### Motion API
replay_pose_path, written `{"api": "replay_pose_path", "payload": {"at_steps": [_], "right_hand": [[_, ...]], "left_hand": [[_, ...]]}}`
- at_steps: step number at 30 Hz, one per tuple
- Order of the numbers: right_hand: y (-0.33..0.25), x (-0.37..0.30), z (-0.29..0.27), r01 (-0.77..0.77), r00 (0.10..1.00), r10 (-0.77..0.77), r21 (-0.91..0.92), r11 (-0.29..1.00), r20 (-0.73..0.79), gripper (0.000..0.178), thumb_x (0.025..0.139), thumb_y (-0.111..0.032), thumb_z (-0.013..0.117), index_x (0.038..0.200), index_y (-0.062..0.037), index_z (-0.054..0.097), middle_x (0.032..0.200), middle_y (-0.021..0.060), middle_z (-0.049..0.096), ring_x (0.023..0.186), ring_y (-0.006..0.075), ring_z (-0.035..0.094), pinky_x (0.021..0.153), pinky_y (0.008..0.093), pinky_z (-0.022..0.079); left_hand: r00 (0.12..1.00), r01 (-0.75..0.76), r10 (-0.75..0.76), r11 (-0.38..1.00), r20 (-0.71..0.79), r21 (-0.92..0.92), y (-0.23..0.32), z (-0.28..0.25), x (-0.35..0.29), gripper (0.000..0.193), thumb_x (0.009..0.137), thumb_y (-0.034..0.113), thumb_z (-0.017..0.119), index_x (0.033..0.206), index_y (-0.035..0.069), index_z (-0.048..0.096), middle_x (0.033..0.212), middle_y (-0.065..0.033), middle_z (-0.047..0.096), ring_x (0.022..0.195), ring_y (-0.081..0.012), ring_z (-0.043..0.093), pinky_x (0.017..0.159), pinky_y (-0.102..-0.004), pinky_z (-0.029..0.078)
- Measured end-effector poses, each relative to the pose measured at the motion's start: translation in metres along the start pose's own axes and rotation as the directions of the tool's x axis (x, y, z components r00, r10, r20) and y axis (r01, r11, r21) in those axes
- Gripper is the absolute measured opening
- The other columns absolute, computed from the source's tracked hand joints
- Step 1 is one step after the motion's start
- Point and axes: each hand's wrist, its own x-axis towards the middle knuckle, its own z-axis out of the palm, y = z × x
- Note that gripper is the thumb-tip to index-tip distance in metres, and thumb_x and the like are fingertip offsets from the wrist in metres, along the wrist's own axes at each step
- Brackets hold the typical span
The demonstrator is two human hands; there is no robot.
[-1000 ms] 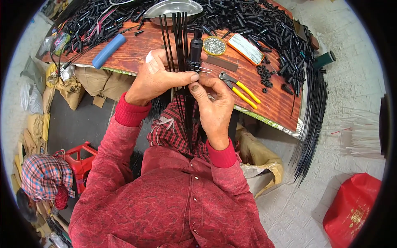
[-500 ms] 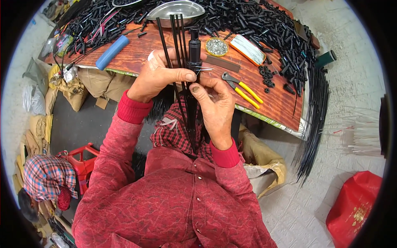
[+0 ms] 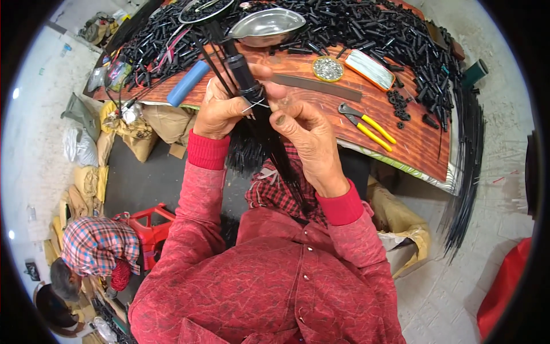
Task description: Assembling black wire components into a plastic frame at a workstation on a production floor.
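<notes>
My left hand (image 3: 220, 109) is wrapped round a ribbed black tubular fitting (image 3: 242, 71), which tilts to the upper left. Several thin black rods (image 3: 215, 66) stand beside the fitting in the same grip, and a dark bundle of rods (image 3: 281, 160) runs down below it to my lap. A thin white wire (image 3: 255, 106) crosses at the fitting's lower end. My right hand (image 3: 314, 143) is closed, thumb against fingers, where the wire's right end meets it. Its fingertips partly hide the wire.
On the wooden table (image 3: 418, 146) lie yellow-handled pincers (image 3: 372, 129), a dish of small metal pieces (image 3: 328, 68), an orange-rimmed tray (image 3: 369, 69), a brown bar (image 3: 321, 86) and a blue roll (image 3: 189, 83). Black parts heap behind a metal bowl (image 3: 268, 27). Another person (image 3: 100, 246) bends at the lower left.
The fitting and rods have gone from upright to tilting up and left. The white wire's ends, sticking out rightward before, now cross at the fitting. The whole view has shifted.
</notes>
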Motion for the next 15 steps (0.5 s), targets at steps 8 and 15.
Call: {"api": "replay_pose_path", "payload": {"at_steps": [8,15], "right_hand": [[0.012,0.01,0.006,-0.028,0.996,0.031,-0.031,0.999,0.08,0.016,0.084,-0.014,0.076,0.085,-0.0075,0.062,0.082,-0.0063,0.057,0.073,0.0018,0.048,0.066,0.018,0.038],[0.012,0.017,0.005,-0.052,0.996,0.064,-0.183,0.982,0.058,0.015,0.083,-0.009,0.076,0.088,-0.0062,0.062,0.084,-0.0032,0.059,0.075,0.003,0.052,0.066,0.0191,0.042]], "left_hand": [[0.998,-0.055,0.051,0.992,-0.039,-0.113,-0.02,-0.028,-0.009,0.053,0.071,0.009,0.079,0.116,-0.003,0.053,0.104,-0.023,0.068,0.087,-0.0287,0.071,0.077,-0.0365,0.058],[0.996,-0.085,0.092,0.971,0.019,-0.224,-0.023,-0.036,-0.005,0.055,0.069,0.008,0.08,0.117,-0.003,0.054,0.096,-0.0174,0.067,0.087,-0.0272,0.069,0.081,-0.0373,0.056]]}}
